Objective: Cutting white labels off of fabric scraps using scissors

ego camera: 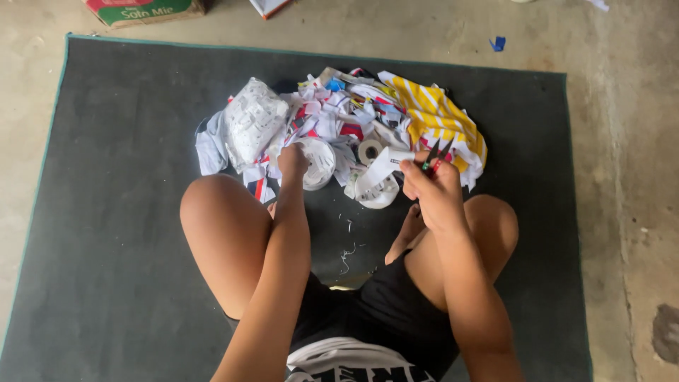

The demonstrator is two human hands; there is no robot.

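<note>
Over the scrap pile (339, 127), left hand (292, 160) grips a white roll (316, 163); right hand (431, 187) holds snips (436, 157).

A dark grey mat (106, 212) with a green edge lies on a bare concrete floor (629, 177). On the mat, right under and beyond the fingers, sits a heap of cut fabric scraps (339, 120), with white tape rolls (369, 151) close between both hands' fingertips.

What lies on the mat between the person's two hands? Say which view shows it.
In the head view, between the left hand and the right hand lie a white tape roll, a smaller roll and white strip scraps on the mat.
</note>
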